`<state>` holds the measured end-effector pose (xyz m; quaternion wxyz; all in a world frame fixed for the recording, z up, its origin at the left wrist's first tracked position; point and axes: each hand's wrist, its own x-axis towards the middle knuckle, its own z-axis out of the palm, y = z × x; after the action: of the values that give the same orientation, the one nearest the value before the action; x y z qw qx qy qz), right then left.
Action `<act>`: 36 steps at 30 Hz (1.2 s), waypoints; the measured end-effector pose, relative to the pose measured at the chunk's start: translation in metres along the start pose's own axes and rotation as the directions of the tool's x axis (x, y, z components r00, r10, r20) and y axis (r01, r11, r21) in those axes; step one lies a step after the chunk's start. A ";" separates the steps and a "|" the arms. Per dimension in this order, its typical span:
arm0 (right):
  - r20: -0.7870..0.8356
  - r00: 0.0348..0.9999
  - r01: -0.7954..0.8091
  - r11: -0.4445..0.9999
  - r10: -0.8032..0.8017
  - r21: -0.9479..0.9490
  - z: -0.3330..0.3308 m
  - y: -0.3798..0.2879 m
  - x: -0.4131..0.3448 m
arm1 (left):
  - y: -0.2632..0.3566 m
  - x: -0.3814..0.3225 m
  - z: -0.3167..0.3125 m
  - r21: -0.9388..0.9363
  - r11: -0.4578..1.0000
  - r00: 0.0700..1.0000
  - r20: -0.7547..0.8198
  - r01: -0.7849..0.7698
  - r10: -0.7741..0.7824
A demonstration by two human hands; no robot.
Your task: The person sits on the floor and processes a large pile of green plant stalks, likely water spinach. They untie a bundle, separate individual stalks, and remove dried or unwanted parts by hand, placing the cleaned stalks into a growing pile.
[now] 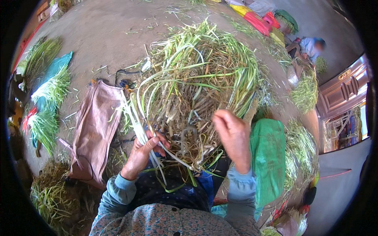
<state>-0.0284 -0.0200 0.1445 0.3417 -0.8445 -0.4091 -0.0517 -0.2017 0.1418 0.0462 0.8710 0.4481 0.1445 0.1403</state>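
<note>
My left hand (143, 153) is closed around several long plant stalks (137, 125), pale at the stem and green at the leaf. One stalk slants from it toward my lap, where loose roots and dry leaves lie. My right hand (231, 135) is raised at the near right edge of a big heap of green leafy stalks with brown roots (203, 67). Its fingers are bent together; whether anything thin is between them cannot be told.
A pinkish sack (96, 126) lies at left, a green woven sack (267, 162) at right. Cleaned bundles (51, 88) rest on teal cloth at far left. More greens (299, 153) lie beyond the green sack. Another person (311, 47) is at the upper right, near a wooden door (344, 88).
</note>
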 end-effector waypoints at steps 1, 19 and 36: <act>0.005 0.999 0.038 0.980 -0.040 0.193 0.017 -0.009 0.001 | -0.001 -0.002 -0.001 0.005 1.000 1.000 0.016 0.012 -0.012; -0.035 0.904 0.421 0.902 -0.426 -0.095 0.087 -0.030 0.026 | -0.015 -0.005 0.008 0.171 0.983 0.996 -0.067 0.070 -0.059; -0.267 0.960 0.003 0.948 0.087 0.318 0.016 0.016 0.016 | -0.014 -0.005 -0.003 -0.172 0.971 0.984 -0.026 0.168 -0.175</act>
<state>-0.0094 -0.0063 0.1300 0.5271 -0.7721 -0.3419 -0.0962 -0.2053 0.1344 0.0339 0.9115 0.3554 0.1882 0.0856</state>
